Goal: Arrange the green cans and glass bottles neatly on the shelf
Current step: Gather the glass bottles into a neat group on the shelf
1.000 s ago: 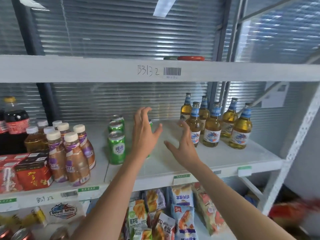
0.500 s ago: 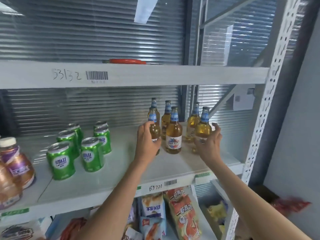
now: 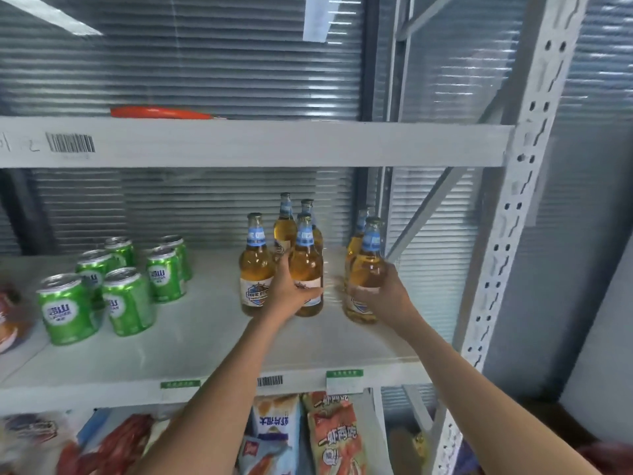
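Observation:
Several amber glass bottles with blue neck labels stand at the right of the white shelf [image 3: 191, 351]. My left hand [image 3: 291, 289] wraps the lower body of the front middle bottle [image 3: 306, 265]; a second bottle [image 3: 256, 265] stands just left of it. My right hand [image 3: 383, 296] grips the front right bottle [image 3: 368, 265]. More bottles [image 3: 285, 228] stand behind, partly hidden. Several green cans [image 3: 128, 303] sit in a loose cluster on the shelf's left half, apart from the bottles.
The upper shelf beam [image 3: 274, 142] hangs above with a red object [image 3: 161, 113] on it. A perforated upright post [image 3: 507, 234] bounds the right side. Snack bags [image 3: 335, 437] fill the shelf below. A brown bottle [image 3: 7, 320] peeks in at far left.
The view swung right. Both hands went from hovering open over the shelf's middle to the bottles, and each now closes around one; the front bottles stand nearer the shelf's front edge.

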